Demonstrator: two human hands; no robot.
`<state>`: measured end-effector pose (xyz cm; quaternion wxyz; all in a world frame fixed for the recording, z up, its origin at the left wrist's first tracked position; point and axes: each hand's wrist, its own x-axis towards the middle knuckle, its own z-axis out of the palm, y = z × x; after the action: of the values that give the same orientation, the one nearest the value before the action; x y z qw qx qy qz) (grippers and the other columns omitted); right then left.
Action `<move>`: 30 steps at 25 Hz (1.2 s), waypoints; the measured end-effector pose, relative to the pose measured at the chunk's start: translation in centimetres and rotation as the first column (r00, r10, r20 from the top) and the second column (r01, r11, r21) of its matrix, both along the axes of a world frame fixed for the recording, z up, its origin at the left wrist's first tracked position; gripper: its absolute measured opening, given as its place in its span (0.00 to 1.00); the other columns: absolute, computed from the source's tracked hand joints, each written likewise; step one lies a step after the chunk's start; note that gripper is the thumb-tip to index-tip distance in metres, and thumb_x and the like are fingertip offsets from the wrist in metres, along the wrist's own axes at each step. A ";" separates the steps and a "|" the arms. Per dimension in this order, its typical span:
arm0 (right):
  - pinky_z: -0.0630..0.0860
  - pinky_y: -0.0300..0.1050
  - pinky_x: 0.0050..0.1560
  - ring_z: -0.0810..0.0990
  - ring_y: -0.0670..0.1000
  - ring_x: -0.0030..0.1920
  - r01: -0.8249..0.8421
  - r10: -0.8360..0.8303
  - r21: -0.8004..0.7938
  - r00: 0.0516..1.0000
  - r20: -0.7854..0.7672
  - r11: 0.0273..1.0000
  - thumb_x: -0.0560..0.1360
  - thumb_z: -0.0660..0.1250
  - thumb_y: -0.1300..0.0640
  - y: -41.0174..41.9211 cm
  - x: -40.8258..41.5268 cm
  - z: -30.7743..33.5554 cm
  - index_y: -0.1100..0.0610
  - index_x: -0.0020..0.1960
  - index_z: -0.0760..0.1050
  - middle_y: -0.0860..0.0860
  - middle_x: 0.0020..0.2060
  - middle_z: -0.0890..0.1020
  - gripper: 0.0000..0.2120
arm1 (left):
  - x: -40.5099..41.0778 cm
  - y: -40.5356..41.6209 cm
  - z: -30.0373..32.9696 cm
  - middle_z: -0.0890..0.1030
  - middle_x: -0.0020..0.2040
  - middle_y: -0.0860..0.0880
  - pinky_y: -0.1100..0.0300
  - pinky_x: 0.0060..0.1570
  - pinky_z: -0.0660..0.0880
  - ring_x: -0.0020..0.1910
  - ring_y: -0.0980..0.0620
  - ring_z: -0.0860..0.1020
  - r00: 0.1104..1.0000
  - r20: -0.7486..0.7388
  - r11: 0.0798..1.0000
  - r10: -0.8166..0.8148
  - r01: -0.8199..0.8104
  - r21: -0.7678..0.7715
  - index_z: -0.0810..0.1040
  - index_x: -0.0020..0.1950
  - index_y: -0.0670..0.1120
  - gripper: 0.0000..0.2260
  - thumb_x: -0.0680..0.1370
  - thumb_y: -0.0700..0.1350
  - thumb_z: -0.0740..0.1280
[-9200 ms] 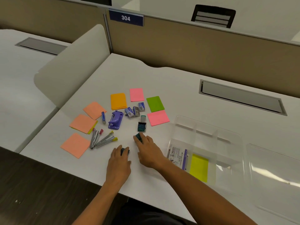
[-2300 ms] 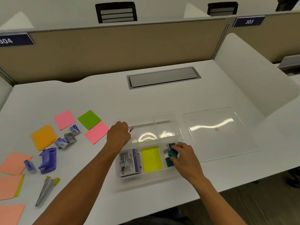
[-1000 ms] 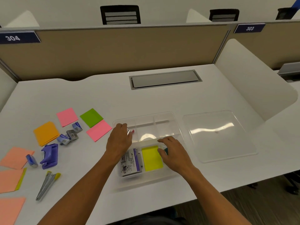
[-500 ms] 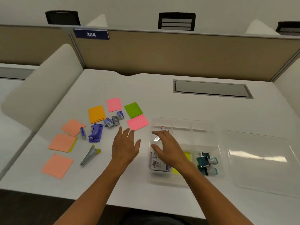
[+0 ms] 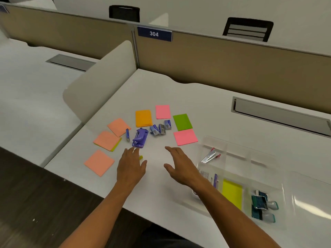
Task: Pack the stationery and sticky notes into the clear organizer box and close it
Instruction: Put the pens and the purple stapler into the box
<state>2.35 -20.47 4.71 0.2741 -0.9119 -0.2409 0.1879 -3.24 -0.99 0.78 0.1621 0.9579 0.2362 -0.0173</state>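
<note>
The clear organizer box [image 5: 266, 158] lies open at the right and holds a yellow sticky pad [image 5: 232, 196], teal stamps [image 5: 262, 204], a printed packet [image 5: 211, 178] and red-tipped staple strips [image 5: 210, 156]. My left hand [image 5: 131, 167] hovers open just below the purple hole punch [image 5: 140, 137], covering all but a yellow tip [image 5: 141, 157] of something. My right hand [image 5: 180, 167] is open, fingers spread, left of the box. Orange [image 5: 143, 118], pink [image 5: 185, 137], green [image 5: 182, 122] and salmon [image 5: 99, 162] sticky pads and small staple boxes [image 5: 159, 128] lie scattered on the desk.
A white curved divider [image 5: 100, 83] stands at the desk's left edge. A tan partition with a "304" sign [image 5: 154, 34] runs along the back. A grey cable tray [image 5: 279, 115] is set into the desk at the back right. The desk's front edge is near my forearms.
Both hands left the box and moved left toward the loose stationery. The left hand now covers the yellow-tipped items. The view swung left, putting the box at the right edge.
</note>
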 end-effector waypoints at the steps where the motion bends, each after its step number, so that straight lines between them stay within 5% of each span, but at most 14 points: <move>1: 0.66 0.49 0.71 0.65 0.52 0.73 -0.019 0.019 -0.018 1.000 -0.009 1.000 0.79 0.64 0.48 0.9 0.2 -0.2 0.46 0.78 0.54 0.50 0.76 0.60 0.32 | -0.1 0.6 -0.2 0.63 0.76 0.47 0.51 0.71 0.64 0.77 0.46 0.58 1.000 -0.006 1.000 0.016 -0.016 -0.025 0.61 0.75 0.46 0.30 0.78 0.57 0.64; 10: 0.74 0.50 0.64 0.76 0.52 0.63 -0.038 0.026 -0.085 0.990 -0.142 0.996 0.78 0.65 0.48 9.0 4.1 -2.2 0.52 0.75 0.62 0.52 0.67 0.75 0.28 | -0.3 3.2 -1.7 0.72 0.68 0.46 0.58 0.61 0.71 0.64 0.48 0.71 0.998 -0.040 0.998 0.040 -0.042 -0.057 0.65 0.72 0.45 0.28 0.76 0.56 0.67; 17: 0.78 0.41 0.46 0.81 0.53 0.55 0.294 -0.251 0.066 0.895 -0.370 0.953 0.76 0.68 0.49 13.8 7.6 -3.2 0.55 0.72 0.66 0.55 0.62 0.79 0.27 | 0.0 3.9 -2.6 0.75 0.57 0.48 0.61 0.51 0.71 0.54 0.50 0.71 1.000 0.011 1.000 -0.024 0.024 -0.014 0.75 0.64 0.46 0.19 0.77 0.54 0.67; 22: 0.84 0.48 0.44 0.83 0.54 0.45 0.409 -0.357 0.037 0.833 -0.423 0.912 0.75 0.70 0.49 15.3 9.1 -4.2 0.59 0.57 0.78 0.55 0.49 0.82 0.16 | -0.2 4.0 -2.4 0.76 0.54 0.48 0.63 0.46 0.69 0.49 0.52 0.72 0.997 0.056 0.993 -0.044 0.050 -0.111 0.75 0.64 0.46 0.16 0.79 0.52 0.65; 27: 0.81 0.47 0.44 0.78 0.51 0.44 0.520 -0.397 0.082 0.735 -0.550 0.850 0.75 0.70 0.55 16.2 9.2 -4.5 0.57 0.43 0.76 0.55 0.44 0.80 0.06 | -0.3 4.8 -2.1 0.75 0.48 0.50 0.64 0.40 0.66 0.42 0.54 0.72 0.994 0.109 0.977 0.026 -0.002 -0.212 0.77 0.58 0.45 0.13 0.77 0.51 0.67; 30: 0.75 0.44 0.41 0.77 0.50 0.44 0.554 -0.414 0.117 0.731 -0.542 0.824 0.74 0.69 0.55 15.6 8.7 -4.4 0.59 0.45 0.77 0.54 0.43 0.79 0.07 | -0.1 4.9 -1.5 0.74 0.46 0.51 0.65 0.38 0.66 0.39 0.54 0.72 0.985 0.147 0.960 0.094 -0.050 -0.275 0.77 0.55 0.45 0.12 0.76 0.51 0.69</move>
<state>11.01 -4.85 0.30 0.4877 -0.8172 0.0623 0.3008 -3.32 3.93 -0.68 0.3103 0.9158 0.2528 0.0330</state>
